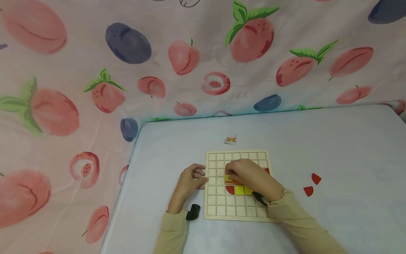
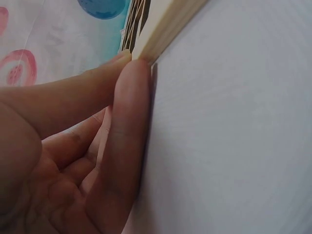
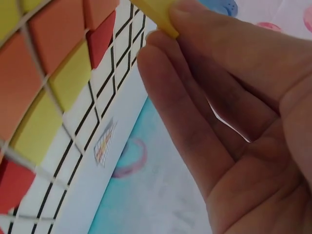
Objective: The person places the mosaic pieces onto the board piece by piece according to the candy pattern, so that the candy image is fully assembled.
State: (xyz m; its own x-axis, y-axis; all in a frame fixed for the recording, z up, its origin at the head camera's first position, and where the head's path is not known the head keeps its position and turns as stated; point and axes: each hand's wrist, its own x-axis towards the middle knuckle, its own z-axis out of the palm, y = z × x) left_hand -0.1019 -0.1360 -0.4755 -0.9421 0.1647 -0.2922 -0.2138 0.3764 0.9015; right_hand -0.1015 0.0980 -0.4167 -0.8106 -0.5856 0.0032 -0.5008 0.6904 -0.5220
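A pale wooden grid board (image 1: pixel 219 210) lies on the table, with yellow, orange and red tiles in its middle cells. My right hand (image 1: pixel 247 173) is over these tiles. Between its thumb and fingertips it pinches a yellow tile (image 3: pixel 158 14), raised off the board in the right wrist view. The right hand hides some cells. At the board's left edge rests my left hand (image 1: pixel 189 181), its fingers relaxed. In the left wrist view, the thumb tip and one straight fingertip (image 2: pixel 132 80) touch the board's edge (image 2: pixel 161 34).
Two red quarter-round tiles (image 1: pixel 316 178) (image 1: pixel 308 191) lie on the table to the board's right. Beyond the board is a small pattern card (image 1: pixel 230 139) printed with a grid. A fruit-print cloth (image 1: pixel 203 42) hangs behind and to the left of the table.
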